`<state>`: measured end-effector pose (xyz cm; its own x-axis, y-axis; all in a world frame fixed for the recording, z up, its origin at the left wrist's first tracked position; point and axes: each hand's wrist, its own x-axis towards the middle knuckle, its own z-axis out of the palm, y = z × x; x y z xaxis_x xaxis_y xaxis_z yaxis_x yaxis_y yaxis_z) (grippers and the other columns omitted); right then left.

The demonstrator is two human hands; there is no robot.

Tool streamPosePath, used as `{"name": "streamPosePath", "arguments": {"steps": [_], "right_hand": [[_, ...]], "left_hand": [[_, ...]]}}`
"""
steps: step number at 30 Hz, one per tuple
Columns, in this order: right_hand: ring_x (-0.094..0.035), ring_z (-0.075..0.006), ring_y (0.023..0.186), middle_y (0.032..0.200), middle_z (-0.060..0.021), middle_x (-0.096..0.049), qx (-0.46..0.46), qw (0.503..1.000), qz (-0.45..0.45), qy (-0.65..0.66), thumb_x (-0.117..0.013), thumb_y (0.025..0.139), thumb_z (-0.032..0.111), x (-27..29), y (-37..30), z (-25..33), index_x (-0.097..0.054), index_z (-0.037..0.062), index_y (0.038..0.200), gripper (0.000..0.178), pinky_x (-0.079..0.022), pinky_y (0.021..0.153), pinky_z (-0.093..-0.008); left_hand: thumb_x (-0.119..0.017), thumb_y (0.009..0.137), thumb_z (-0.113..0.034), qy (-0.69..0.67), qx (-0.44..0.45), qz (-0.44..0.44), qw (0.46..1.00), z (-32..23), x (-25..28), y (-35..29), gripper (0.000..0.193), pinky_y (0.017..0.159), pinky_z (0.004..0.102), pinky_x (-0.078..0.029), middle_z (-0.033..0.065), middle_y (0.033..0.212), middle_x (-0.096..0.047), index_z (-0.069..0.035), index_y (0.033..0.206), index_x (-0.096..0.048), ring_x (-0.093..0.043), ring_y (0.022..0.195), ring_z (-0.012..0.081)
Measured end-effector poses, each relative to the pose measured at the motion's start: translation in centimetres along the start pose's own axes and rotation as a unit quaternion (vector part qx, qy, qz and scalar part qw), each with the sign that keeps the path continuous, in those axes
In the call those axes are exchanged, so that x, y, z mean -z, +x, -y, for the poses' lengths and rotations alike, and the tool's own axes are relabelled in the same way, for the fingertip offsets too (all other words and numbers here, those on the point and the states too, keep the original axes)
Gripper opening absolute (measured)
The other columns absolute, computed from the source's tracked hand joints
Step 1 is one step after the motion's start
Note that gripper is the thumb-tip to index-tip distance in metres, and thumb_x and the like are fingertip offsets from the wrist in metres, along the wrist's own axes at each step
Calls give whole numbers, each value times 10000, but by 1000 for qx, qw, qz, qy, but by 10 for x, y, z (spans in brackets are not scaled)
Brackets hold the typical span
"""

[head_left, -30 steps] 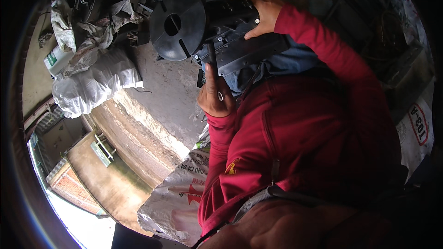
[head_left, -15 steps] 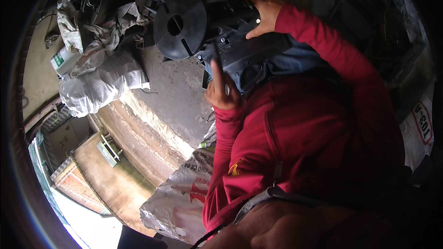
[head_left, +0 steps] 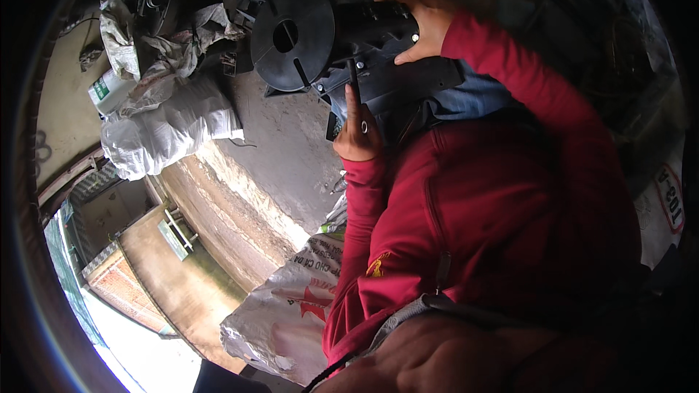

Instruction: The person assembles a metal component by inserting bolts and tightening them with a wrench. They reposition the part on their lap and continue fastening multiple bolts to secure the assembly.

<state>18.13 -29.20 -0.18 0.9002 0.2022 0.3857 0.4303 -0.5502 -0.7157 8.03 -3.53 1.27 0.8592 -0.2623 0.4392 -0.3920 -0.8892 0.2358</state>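
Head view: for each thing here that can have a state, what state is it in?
Black machine part: held up off the ground, gripped at both ends.
Round black disc: attached at the part's left end, flat face toward the camera.
Left hand: closed on the part's lower edge, one finger stretched along it.
Right hand: fingers spread on top of the part.
White sacks: crumpled, lying on the concrete ledge.

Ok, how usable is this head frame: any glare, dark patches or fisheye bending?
Head view: blown-out white at the lower left rim; black disc and machine part shadowy, detail lost; ledge edges curve with the fisheye; left hand and right hand sharp enough.
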Motion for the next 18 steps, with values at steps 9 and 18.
{"name": "streamPosePath", "arguments": {"steps": [9, 18], "right_hand": [[-420, -349, 1325, 1403, -129, -452, 22, 999, -30, 8, -920, 550, 337, -2, -10, 0, -432, 160, 1403, 998, -363, 1113, -442], [-441, -322, 1320, 1381, -120, -463, 21, 1000, -10, -7, -914, 573, 338, -1, -13, -4, -475, 104, 1343, 916, -380, 1103, -398]], "left_hand": [[-655, 832, -7, -113, -12, 27, 993, -5, 21, -1, 570, 445, 335, -392, 88, 546, -491, -138, 1380, -567, -459, 410, 186], [-673, 822, -15, -143, -21, 38, 989, 10, 10, 13, 556, 439, 363, -385, 87, 515, -482, -197, 1344, -608, -467, 393, 202]]}}
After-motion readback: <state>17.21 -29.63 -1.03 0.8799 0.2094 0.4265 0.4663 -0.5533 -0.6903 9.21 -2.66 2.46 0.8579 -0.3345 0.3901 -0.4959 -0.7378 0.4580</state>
